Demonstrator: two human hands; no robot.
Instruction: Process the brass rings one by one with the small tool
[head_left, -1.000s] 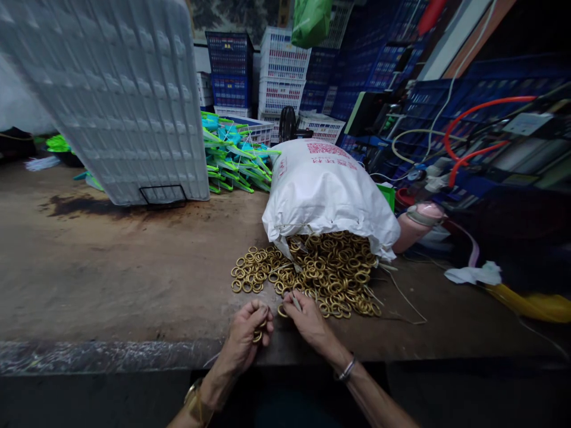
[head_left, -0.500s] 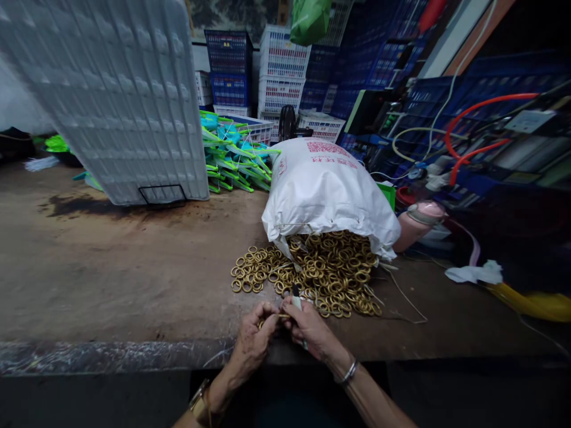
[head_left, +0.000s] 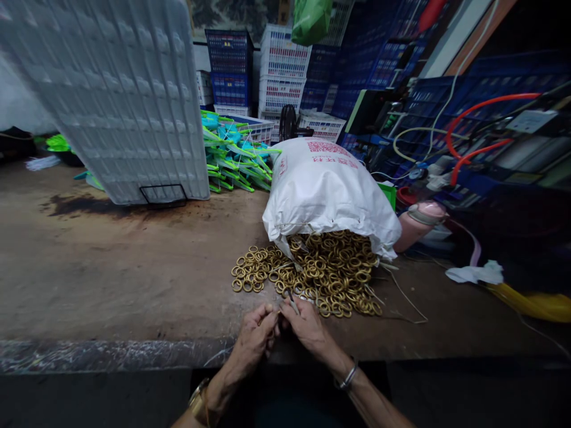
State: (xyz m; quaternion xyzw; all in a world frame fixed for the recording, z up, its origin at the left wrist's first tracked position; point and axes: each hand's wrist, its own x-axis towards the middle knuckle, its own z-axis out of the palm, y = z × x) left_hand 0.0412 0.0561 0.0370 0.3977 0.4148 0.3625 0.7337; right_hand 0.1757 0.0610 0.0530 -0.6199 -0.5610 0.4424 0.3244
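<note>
Gold-coloured metal rings [head_left: 330, 267] spill in a heap from the mouth of a white woven sack [head_left: 330, 190] onto the worktable. At the table's front edge, just before the heap, my left hand [head_left: 256, 333] is closed, thumb and forefinger pinched on a gold-coloured ring mostly hidden by the fingers. Close beside it, my right hand [head_left: 308, 330] is closed around a slim tool [head_left: 292, 303] with a dark tip and a pale body; its exact kind is unclear. The fingertips of both hands nearly meet.
A tall ribbed translucent panel [head_left: 134, 113] stands on the left in a black wire stand [head_left: 164, 195]. Green and turquoise plastic pieces [head_left: 236, 157] lie behind it. At right are a pink bottle [head_left: 419, 226], white tissue [head_left: 475, 273] and red hoses [head_left: 464, 119]. Stacked crates [head_left: 283, 71] line the back.
The slim tool has tilted, its dark tip now leaning left and lower. My left fingers have turned slightly, and the ring between the hands shows less. The heap and sack look unchanged.
</note>
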